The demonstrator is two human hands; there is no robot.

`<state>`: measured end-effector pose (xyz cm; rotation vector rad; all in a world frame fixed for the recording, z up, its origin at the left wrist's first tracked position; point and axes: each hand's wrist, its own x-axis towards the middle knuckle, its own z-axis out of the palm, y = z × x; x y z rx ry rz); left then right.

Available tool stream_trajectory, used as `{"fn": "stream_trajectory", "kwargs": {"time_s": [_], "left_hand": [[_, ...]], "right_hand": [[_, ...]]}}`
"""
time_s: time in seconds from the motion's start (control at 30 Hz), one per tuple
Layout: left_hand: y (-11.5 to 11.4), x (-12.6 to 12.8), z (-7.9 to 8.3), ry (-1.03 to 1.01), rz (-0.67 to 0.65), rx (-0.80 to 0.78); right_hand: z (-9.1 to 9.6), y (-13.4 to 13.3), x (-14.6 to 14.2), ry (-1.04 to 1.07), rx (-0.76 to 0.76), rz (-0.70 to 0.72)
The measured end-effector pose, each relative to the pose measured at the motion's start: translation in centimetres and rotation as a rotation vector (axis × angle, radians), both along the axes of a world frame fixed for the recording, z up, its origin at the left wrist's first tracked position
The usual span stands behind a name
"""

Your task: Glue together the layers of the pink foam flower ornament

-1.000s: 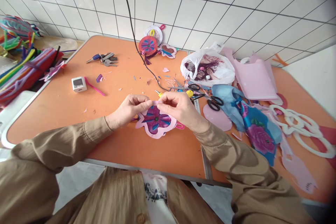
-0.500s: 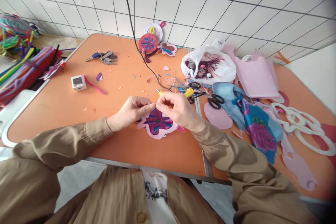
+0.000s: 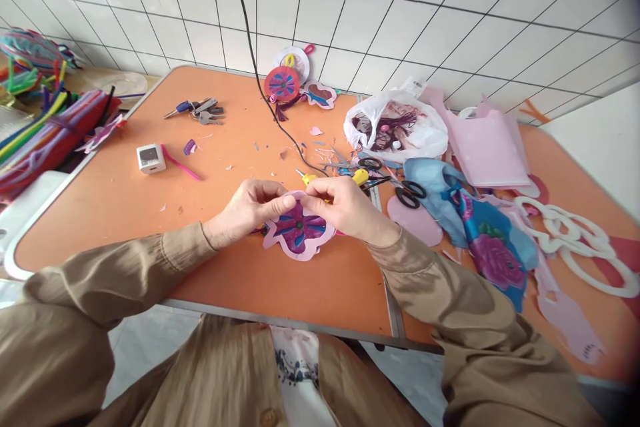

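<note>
A pink flower-shaped craft piece (image 3: pixel 299 232) with a purple and blue centre is tilted up off the orange table (image 3: pixel 120 193) in front of me. My left hand (image 3: pixel 247 210) pinches its upper left edge with closed fingers. My right hand (image 3: pixel 343 207) pinches the upper right edge, thumb and fingers pressed together on the rim. The fingertips of both hands nearly meet at the top of the piece.
Black-handled scissors (image 3: pixel 400 188) and a yellow-handled tool (image 3: pixel 357 177) lie just beyond my right hand. Blue flowered fabric (image 3: pixel 483 233), pink sheets (image 3: pixel 487 147), white foam rings (image 3: pixel 570 233) and a plastic bag (image 3: pixel 397 127) fill the right. Keys (image 3: pixel 197 110), a small white box (image 3: pixel 150 159) and pipe cleaners (image 3: pixel 45 130) lie left.
The hands were pinching a small pink strip above the flat-lying piece. Now both grip the flower piece itself, which has been lifted and tilted up toward me.
</note>
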<state>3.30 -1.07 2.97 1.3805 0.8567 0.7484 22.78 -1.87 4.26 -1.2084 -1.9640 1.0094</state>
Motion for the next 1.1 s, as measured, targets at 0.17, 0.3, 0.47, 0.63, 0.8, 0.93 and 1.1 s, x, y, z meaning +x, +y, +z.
{"fn": "stream_trajectory", "kwargs": {"time_s": [0.17, 0.3, 0.47, 0.63, 0.8, 0.93, 1.1], "left_hand": [[-0.2, 0.3, 0.1, -0.021, 0.136, 0.018], [-0.3, 0.3, -0.4, -0.053, 0.202, -0.048], [0.1, 0.3, -1.4, -0.172, 0.185, -0.169], [0.1, -0.1, -1.6, -0.178, -0.024, -0.38], [0.1, -0.2, -2.2, -0.321, 0.177, -0.406], [0.6, -0.2, -2.7, -0.472, 0.333, -0.318], [0.3, 0.0, -3.0, -0.543, 0.322, -0.305]], "right_hand": [[0.1, 0.2, 0.3, 0.062, -0.095, 0.077], [0.1, 0.4, 0.6, -0.02, 0.007, 0.104], [-0.4, 0.9, 0.9, 0.006, -0.053, 0.075], [-0.6, 1.3, 1.7, 0.132, -0.276, 0.057], [-0.9, 1.9, 2.1, 0.358, -0.211, -0.089], [-1.7, 2.2, 1.8, 0.615, -0.144, -0.376], [-3.1, 1.2, -0.1, 0.6, -0.316, -0.23]]}}
